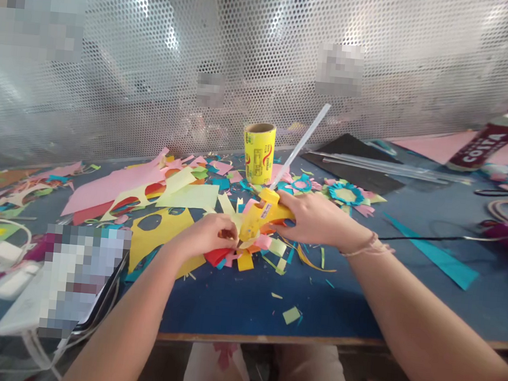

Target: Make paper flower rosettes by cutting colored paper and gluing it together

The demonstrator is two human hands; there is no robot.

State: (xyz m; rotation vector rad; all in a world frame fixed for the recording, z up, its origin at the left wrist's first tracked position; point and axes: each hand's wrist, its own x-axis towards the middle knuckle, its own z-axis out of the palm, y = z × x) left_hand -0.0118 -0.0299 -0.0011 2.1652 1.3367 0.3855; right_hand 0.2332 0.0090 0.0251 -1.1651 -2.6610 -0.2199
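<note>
My right hand [303, 215] is closed around a yellow hot glue gun [255, 219]. A long clear glue stick [301, 144] juts up and away from the gun's back, and the nozzle points down toward my left hand. My left hand [209, 234] has its fingers pinched beside the nozzle, on a red piece of paper [220, 255]. The nozzle tip and the exact contact with the paper are hard to make out. Small pink, yellow and green paper pieces [277, 247] lie around both hands on the blue table [234, 310].
Behind the gun stands a yellow cardboard tube [257, 155]. Cut coloured sheets [116, 187] cover the left, near a phone [103, 284] and white cables. More glue sticks [380, 166] lie on black paper at the right, before a Costa bottle [489, 140]. A perforated metal screen [249, 42] rises behind.
</note>
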